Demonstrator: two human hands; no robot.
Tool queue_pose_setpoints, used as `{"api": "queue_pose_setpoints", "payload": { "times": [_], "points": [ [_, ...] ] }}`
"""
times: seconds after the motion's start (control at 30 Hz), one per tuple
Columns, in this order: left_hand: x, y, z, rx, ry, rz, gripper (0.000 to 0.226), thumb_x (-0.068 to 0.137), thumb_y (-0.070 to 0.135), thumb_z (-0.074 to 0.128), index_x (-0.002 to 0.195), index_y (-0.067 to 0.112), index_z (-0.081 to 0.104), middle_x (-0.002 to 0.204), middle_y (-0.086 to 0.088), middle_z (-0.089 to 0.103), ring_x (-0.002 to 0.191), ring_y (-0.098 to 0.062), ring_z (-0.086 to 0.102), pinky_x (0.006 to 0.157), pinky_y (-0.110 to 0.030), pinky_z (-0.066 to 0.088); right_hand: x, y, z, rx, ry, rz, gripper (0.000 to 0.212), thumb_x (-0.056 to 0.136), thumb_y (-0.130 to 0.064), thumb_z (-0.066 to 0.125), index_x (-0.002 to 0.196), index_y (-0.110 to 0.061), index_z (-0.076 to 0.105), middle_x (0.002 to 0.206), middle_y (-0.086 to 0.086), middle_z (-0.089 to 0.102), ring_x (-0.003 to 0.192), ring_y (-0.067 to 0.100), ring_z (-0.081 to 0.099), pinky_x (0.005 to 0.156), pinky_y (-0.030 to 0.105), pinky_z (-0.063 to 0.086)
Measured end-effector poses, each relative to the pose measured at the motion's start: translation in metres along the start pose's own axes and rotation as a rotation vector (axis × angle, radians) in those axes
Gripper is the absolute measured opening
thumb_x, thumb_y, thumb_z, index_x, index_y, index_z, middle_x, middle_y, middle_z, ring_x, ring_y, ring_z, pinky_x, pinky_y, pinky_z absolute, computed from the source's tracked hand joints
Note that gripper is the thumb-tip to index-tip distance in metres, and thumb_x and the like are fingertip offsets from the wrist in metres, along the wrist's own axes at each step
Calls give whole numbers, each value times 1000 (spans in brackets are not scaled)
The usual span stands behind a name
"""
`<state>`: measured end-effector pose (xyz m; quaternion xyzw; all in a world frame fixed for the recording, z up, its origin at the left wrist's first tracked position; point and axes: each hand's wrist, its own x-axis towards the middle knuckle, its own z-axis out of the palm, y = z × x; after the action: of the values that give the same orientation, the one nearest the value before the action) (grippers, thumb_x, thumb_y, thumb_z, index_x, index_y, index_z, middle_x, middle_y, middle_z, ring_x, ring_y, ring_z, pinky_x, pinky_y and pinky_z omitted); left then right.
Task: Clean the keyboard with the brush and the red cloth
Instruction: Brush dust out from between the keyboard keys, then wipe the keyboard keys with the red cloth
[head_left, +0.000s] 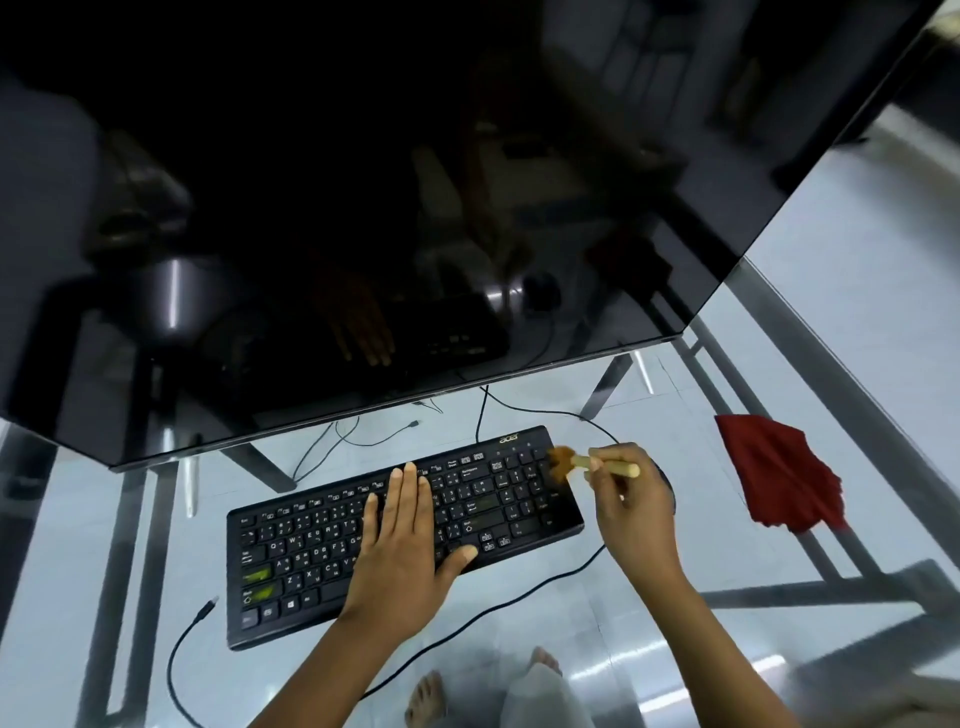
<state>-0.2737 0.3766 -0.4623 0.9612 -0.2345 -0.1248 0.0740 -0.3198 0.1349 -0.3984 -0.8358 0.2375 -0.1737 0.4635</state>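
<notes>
Now my right hand (631, 499) pinches the tan wooden brush (582, 462) at the black keyboard's (332, 551) two-o'clock corner, my flat, empty left hand (402, 540) pinning mid-board, its long axis running eight-to-two, folded red cloth (779, 475) lying apart at three o'clock.

One keyboard (405, 530), one brush (587, 462), one red cloth (779, 475), one monitor (363, 208), two hands (400, 540).

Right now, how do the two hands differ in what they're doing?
The left hand lies flat and open on the keyboard's middle keys, holding nothing; the right hand is closed round the brush beside the keyboard's right end. Left fingers are straight, right fingers curled. Both are bare.
</notes>
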Motion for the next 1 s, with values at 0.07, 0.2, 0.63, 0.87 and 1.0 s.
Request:
{"api": "queue_pose_setpoints", "payload": {
  "times": [0.07,0.2,0.63,0.87,1.0],
  "points": [
    [3,6,-3,-4,-8,-2,94,82,77,-4,147,9,-15,156,-6,-26,141,-18,-31,115,-41,-18,0,-3,-1,114,-132,78,10,94,-7,56,86,-11,61,77,3,72,68,12,69,65,15,51],
    [4,10,-3,-17,6,-13,91,83,74,-13,147,9,-12,156,-7,-23,143,-21,-28,116,-43,-14,1,-1,0,-78,-197,-10,11,93,-14,58,83,-17,58,72,-8,69,71,5,65,66,13,48],
    [32,47,-12,-72,13,66,89,88,68,-9,152,7,1,160,-8,-11,145,-19,-20,117,-43,-9,16,16,-49,167,163,177,13,85,-8,68,80,-15,58,75,7,67,60,8,59,53,11,44],
    [96,129,-40,-78,-81,311,78,94,60,4,153,10,-4,160,-4,-17,144,-15,-24,118,-41,-12,49,58,-84,123,213,396,11,84,-9,70,78,-14,61,81,5,70,80,22,68,64,19,51],
    [128,184,-42,-34,-151,426,72,99,54,15,153,10,-2,160,-5,-14,145,-16,-21,119,-43,-9,46,94,-90,-154,166,376,17,85,-14,69,99,-16,59,88,2,66,81,20,64,63,25,52]
  ]
}}
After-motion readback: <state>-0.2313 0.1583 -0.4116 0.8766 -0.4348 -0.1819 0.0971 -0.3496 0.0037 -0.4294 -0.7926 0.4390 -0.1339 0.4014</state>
